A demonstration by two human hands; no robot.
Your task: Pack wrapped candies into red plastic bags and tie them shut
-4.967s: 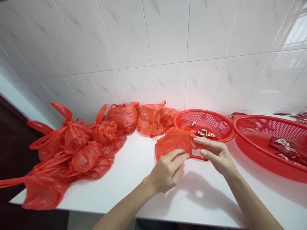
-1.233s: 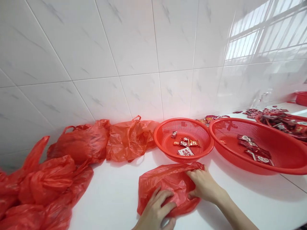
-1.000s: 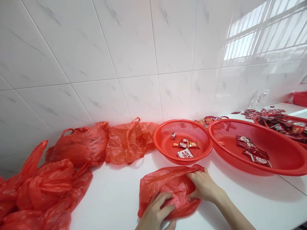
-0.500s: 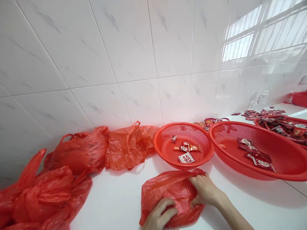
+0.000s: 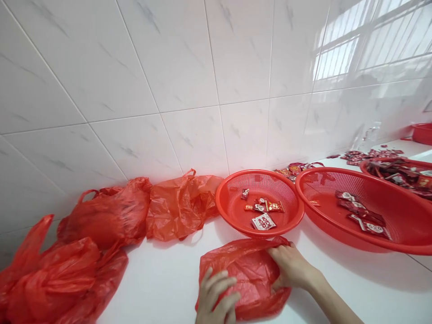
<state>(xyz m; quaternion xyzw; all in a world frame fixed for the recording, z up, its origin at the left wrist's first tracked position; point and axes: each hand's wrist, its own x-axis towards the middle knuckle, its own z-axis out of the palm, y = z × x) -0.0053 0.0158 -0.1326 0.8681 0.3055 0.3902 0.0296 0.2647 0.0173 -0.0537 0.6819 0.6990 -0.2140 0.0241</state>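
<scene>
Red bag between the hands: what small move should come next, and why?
Probably have the left hand take the left edge of the red bag: that hand is open there with no clear grip, while the right hand is already at the opposite edge, so holding both sides might spread the bag wider.

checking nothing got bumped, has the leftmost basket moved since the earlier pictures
No; the leftmost basket sits the same against the tile seam behind its left side; the view shifted.

Single head view, near, from above tabletop (image 5: 162,279), facing forward-down toward tiled wall (image 5: 182,58).
</scene>
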